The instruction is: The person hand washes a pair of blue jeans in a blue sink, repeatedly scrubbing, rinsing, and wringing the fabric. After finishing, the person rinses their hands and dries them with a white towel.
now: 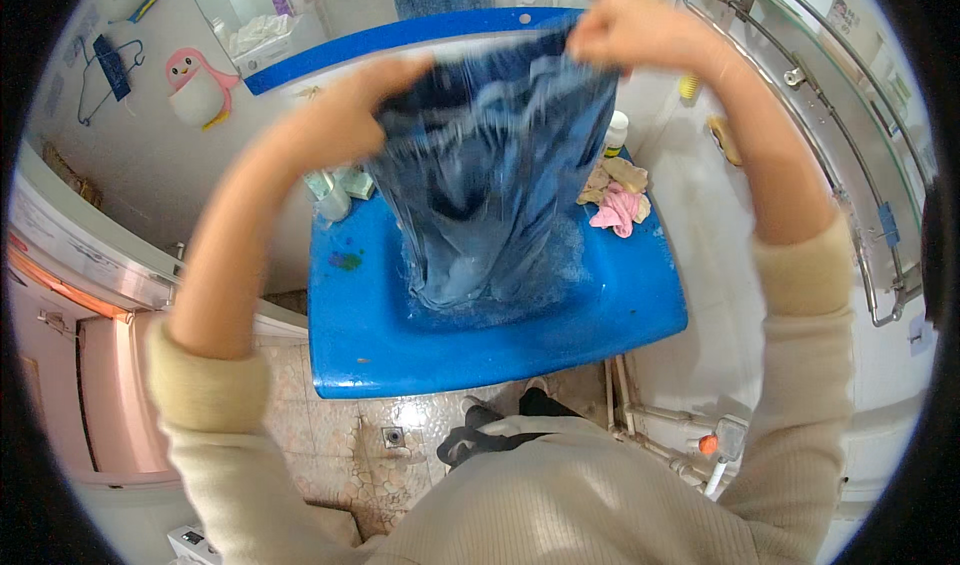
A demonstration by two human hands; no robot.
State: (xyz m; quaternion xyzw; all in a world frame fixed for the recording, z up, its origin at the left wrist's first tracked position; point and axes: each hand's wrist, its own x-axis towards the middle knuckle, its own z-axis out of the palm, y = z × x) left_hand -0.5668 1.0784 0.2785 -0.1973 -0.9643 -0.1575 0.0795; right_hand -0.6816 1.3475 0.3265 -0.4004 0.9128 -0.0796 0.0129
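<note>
A wet, dark blue denim garment [487, 167] hangs stretched between my two hands, blurred by motion. My left hand [360, 111] grips its top edge on the left. On the right, my right hand [626, 29] holds the other top corner, a little higher. The garment's lower end reaches into the basin of a blue washbasin [360, 347], where there is water or wet sheen around it; the bottom of the basin is hidden behind the cloth.
Pink and beige cloths [619, 209] and a white bottle [616, 131] are on the basin's right rear corner. A clear cup [328, 199] stands at the left rear. A blue-framed mirror [337, 47] is behind, metal rails [810, 77] at right, pipes [626, 400] below.
</note>
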